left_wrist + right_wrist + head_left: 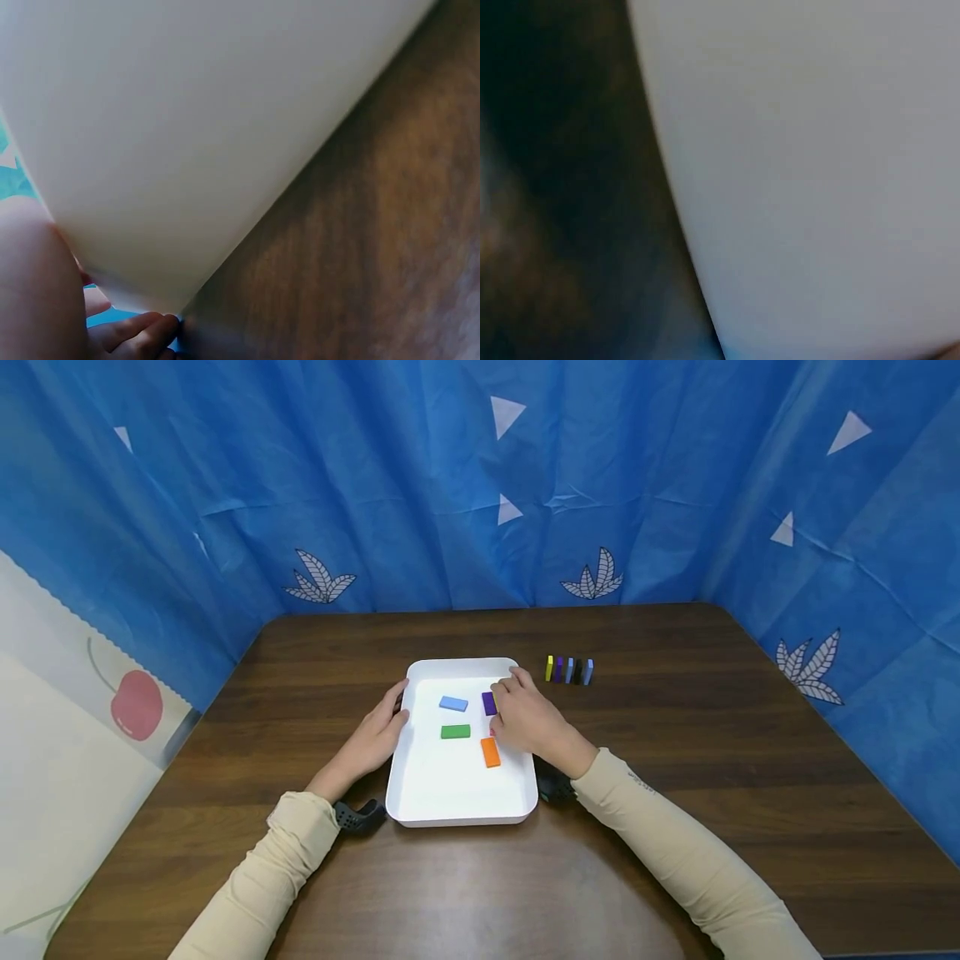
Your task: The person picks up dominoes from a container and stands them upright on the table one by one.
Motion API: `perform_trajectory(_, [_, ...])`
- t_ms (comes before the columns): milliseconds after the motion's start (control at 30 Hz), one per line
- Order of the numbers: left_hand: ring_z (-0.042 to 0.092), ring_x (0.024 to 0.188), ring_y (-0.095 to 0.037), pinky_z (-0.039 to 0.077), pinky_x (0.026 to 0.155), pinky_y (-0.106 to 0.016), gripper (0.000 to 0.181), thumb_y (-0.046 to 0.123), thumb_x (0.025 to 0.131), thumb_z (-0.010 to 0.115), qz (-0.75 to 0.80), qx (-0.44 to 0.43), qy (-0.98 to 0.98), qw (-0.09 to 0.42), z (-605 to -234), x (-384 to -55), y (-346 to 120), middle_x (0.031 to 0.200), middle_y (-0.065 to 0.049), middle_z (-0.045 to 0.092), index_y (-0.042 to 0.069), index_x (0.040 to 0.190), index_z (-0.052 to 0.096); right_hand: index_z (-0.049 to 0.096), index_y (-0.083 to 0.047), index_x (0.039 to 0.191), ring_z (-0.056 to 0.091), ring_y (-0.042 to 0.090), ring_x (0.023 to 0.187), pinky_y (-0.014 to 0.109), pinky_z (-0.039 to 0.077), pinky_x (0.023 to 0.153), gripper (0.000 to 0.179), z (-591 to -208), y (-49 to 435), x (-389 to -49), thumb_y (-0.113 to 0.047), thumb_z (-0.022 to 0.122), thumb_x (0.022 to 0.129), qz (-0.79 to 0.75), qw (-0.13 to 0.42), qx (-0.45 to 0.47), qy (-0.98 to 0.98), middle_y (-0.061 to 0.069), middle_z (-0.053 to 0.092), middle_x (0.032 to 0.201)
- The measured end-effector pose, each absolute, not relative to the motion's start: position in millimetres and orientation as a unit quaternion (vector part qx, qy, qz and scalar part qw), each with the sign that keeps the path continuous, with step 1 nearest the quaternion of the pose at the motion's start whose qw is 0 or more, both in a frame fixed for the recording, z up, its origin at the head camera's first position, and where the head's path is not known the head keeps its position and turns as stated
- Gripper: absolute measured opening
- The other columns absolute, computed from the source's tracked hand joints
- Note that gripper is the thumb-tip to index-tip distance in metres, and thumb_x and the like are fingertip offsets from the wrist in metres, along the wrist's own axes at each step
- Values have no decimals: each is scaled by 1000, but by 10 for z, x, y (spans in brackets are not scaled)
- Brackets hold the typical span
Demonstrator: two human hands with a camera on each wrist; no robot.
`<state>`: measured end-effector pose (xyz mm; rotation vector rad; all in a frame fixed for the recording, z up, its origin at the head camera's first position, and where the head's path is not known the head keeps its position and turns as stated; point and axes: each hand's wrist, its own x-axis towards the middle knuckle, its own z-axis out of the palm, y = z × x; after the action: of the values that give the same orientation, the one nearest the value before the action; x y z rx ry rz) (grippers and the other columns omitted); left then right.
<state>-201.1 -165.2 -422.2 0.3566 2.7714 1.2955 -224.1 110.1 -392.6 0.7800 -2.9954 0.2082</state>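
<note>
The white tray (461, 793) lies on the table with loose coloured blocks inside. At its left wall is my left hand (366, 739), thumb at the rim and fingers along the outside; bent fingertips (154, 330) show at the tray's corner in the left wrist view. My right hand (528, 714) reaches over the right wall and pinches a yellow block (494, 699), mostly hidden by the fingers. Beside it lies a purple block (489, 704). Light blue (453, 703), green (455, 732) and orange (491, 752) blocks lie flat; a red one (492, 732) peeks out under the hand.
Right of the tray, several thin blocks stand in a row on the table, from a yellow one (549, 668) to a blue one (588, 672). A blue curtain (420, 527) hangs behind the wooden table (675, 710). The right wrist view shows mainly the tray wall (802, 180).
</note>
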Motion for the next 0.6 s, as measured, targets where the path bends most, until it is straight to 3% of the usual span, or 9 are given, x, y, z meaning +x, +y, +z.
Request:
perform_trajectory(233, [32, 152, -38, 31, 120, -57, 61, 24, 112, 36, 426, 118, 896, 37, -4203, -1998, -1630, 168, -21, 25, 12, 167, 12, 58, 2, 142, 33, 38, 150, 46, 20, 127, 50, -3941, 1148, -2265, -18, 67, 97, 75, 22, 244, -967, 20, 60, 143])
perform_trajectory(467, [30, 153, -37, 29, 121, -57, 61, 25, 112, 36, 412, 114, 903, 34, -4194, -1980, -1601, 169, -20, 23, 12, 167, 13, 62, 1, 137, 51, 32, 139, 45, 15, 129, 43, -3930, 1184, -2307, -13, 67, 97, 69, 20, 264, -962, 18, 65, 136])
perform_trajectory(600, [30, 153, -38, 29, 121, -57, 61, 25, 112, 36, 410, 112, 905, 32, -4191, -1971, -1585, 169, -21, 23, 11, 166, 13, 63, 0, 138, 48, 33, 142, 45, 18, 128, 45, -3905, 1207, -2316, -13, 71, 95, 82, 5, 261, -962, 17, 65, 137])
